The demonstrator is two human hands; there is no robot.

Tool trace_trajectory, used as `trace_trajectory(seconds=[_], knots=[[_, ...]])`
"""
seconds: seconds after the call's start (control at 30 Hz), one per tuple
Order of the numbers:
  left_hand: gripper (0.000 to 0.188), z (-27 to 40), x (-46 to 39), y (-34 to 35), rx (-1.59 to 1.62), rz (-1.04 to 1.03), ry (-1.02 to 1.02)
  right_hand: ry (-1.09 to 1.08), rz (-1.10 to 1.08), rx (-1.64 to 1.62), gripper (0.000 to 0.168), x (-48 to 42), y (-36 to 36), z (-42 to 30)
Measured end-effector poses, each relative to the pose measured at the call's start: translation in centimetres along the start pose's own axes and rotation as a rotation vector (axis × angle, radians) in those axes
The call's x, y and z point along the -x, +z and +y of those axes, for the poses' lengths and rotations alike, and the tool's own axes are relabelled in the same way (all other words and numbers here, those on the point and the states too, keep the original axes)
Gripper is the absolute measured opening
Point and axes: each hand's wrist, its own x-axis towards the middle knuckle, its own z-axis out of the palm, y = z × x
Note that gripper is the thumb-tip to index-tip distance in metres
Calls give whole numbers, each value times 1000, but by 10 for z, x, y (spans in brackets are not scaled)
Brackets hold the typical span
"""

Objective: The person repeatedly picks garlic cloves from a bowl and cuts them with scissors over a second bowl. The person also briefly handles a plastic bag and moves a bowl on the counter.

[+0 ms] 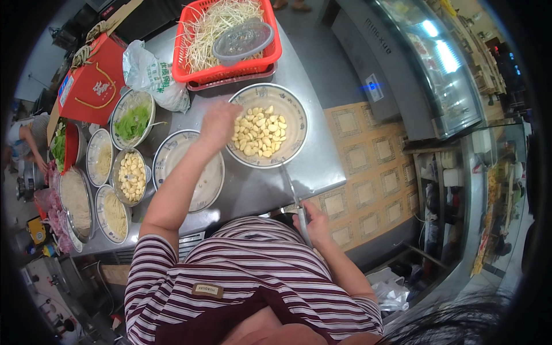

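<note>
My left hand is at the left rim of a large patterned bowl; it is blurred, and its fingertips reach over the peeled garlic cloves inside. Whether it pinches a clove I cannot tell. My right hand, near the table's front edge, grips the handle of a knife, whose narrow blade points towards the bowl's lower rim. Under my left forearm stands a second patterned bowl with a few small bits on its bottom. A clear container of garlic cloves is farther left.
Behind the bowls are a red plastic basket of bean sprouts and a plastic bag. Bowls of noodles and of leafy greens, plus a red gift box, fill the left side. Another person's arm shows at far left.
</note>
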Motion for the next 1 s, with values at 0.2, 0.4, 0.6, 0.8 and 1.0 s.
trace_trajectory(seconds=[0.2,0.4,0.6,0.8,1.0], knots=[[18,21,-19,4,20,-78,99,-43,-5,-27,38,-7,-8,2],[17,22,-21,49,-173,-196,28,-52,-61,-41,39,-13,-10,-2],[15,22,-26,49,-49,-254,-17,74,-80,-73,49,1,3,24],[10,24,-31,48,41,-247,-48,-9,-80,-74,25,-13,-5,-4],[13,14,-19,37,679,-107,-263,-37,-77,27,31,-17,-6,-17]])
